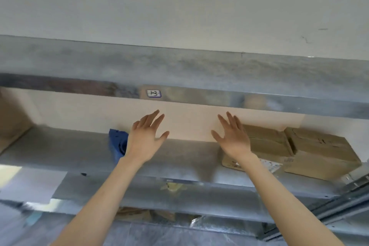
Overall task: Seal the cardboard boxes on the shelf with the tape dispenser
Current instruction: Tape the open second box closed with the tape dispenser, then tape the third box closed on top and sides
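Left hand (146, 138) and right hand (232, 139) are both empty, fingers spread over the shelf (60, 150). Boxes (319, 152) sit far right. The blue dispenser (116, 142), I reckon, is just behind my left, so I'd grab its handle first.

soft even daylight, motion blur, wide-angle bending at edges.

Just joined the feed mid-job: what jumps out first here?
The left hand and right hand are raised open, fingers spread, holding nothing, before the metal shelf. A blue object, probably the tape dispenser, sits on the shelf partly behind the left hand. The left cardboard box and right cardboard box stand side by side at the shelf's right end.
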{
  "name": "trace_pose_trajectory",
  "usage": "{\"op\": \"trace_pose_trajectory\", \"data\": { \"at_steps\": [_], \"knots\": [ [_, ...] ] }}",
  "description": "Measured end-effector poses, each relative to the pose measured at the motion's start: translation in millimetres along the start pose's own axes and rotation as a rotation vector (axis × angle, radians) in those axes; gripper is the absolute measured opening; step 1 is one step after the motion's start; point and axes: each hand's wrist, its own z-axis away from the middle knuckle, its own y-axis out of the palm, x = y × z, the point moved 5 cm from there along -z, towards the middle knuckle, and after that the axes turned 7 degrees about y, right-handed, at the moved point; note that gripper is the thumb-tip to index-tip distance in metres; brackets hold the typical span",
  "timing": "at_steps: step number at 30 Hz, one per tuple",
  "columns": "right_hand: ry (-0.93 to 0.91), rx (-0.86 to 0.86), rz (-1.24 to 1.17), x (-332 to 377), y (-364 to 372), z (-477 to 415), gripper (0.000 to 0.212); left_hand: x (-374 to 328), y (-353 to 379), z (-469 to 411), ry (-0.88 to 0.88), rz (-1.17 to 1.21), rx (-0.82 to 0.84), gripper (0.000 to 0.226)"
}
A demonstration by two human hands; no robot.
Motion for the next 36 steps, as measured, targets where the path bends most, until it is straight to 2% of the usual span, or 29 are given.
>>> {"op": "trace_pose_trajectory", "data": {
  "at_steps": [13, 19, 26, 36],
  "knots": [
    [-0.281, 0.106, -0.027, 266, 70, 23, 0.067, 201, -89, 148, -0.3, -0.183, -0.039, 0.087],
    [-0.393, 0.067, -0.072, 391, 101, 63, 0.066, 304, -127, 220, -0.336, -0.233, -0.084, 0.08],
    [-0.471, 0.071, -0.1, 491, 120, 85, 0.064, 389, -152, 264, -0.397, -0.227, -0.134, 0.08],
    [-0.633, 0.097, -0.119, 623, 155, 60, 0.063, 489, -184, 282, -0.546, -0.185, -0.365, 0.075]
  ]
}}
